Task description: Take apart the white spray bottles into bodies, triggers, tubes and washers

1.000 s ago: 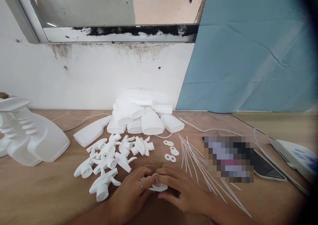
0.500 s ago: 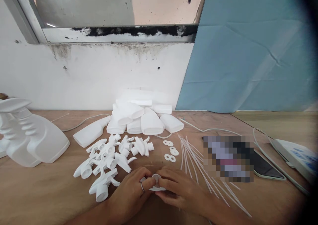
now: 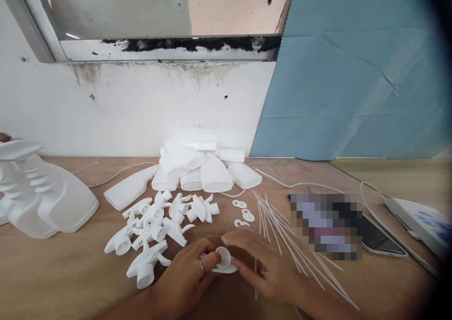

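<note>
A white trigger spray head (image 3: 223, 258) is in my left hand (image 3: 190, 266), its round collar opening turned up toward me. The fingers of that hand, one with a ring, are closed around its left side. My right hand (image 3: 263, 261) is at the right of the spray head, fingers apart, with the thumb close to its edge; whether it touches, I cannot tell. Several loose white spray heads (image 3: 155, 223) lie in a heap to the left. Flat white washers (image 3: 243, 212) lie just beyond my right hand, and thin white dip tubes (image 3: 278, 221) fan out beside it.
White bottles (image 3: 216, 172) are piled against the wall, and larger white bottles (image 3: 63, 197) stand at the left. On the right are a phone (image 3: 383, 240), partly behind a blurred patch, a cable (image 3: 370, 207) and a white box-like device (image 3: 422, 221).
My right hand has let go of the spray head and moved slightly right and up, its fingers spreading over the nearest washers. My left hand keeps its hold, and the collar shows more.
</note>
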`<state>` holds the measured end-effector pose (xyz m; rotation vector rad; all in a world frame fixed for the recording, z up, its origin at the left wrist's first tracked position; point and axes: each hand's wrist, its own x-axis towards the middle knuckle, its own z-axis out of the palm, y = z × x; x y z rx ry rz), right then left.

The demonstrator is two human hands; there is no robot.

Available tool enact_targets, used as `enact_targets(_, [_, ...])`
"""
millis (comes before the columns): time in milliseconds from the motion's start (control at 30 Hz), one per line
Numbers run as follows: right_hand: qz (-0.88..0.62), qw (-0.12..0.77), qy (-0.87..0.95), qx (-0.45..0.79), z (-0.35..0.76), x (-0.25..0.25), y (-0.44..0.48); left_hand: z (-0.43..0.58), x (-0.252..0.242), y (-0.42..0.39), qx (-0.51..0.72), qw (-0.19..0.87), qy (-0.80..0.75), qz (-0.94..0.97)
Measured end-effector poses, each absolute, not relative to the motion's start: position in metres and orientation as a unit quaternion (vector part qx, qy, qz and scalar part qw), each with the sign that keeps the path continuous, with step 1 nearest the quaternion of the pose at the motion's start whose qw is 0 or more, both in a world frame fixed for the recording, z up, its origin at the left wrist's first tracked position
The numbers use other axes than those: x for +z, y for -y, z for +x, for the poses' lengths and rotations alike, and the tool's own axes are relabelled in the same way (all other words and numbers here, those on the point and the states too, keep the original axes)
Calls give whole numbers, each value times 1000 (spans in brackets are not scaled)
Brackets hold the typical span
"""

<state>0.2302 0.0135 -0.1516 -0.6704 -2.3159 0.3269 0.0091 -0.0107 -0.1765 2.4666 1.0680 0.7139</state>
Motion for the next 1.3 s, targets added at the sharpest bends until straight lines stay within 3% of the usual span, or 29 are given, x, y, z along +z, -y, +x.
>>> enact_targets(133, [-371,378,847,41,246,-152,-37,9,-174,12,247,186,-386,869])
enact_targets(300, [-542,281,785,-108,283,-156,-72,10,-170,13,243,197,-393,865])
enact_targets(500, [-649,115,749,-57,303,-165,-82,11,-166,12,244,209,-394,861])
enact_targets(767, [-639,137,755,-49,307,-162,-86,11,-167,12,251,215,-389,860])
enact_targets(967, [-614,207,762,-1,310,-170,-88,11,-165,12,250,218,-394,857])
enact_targets(1067, [-603,316,730,70,309,-165,-87,11,-165,12,252,215,-392,858])
enact_targets(1200, [-501,556,540,385,302,-149,-84,11,-168,12,266,209,-388,857])
enact_targets(1300, [-362,623,362,591,290,-141,-78,10,-172,13,282,212,-388,852])
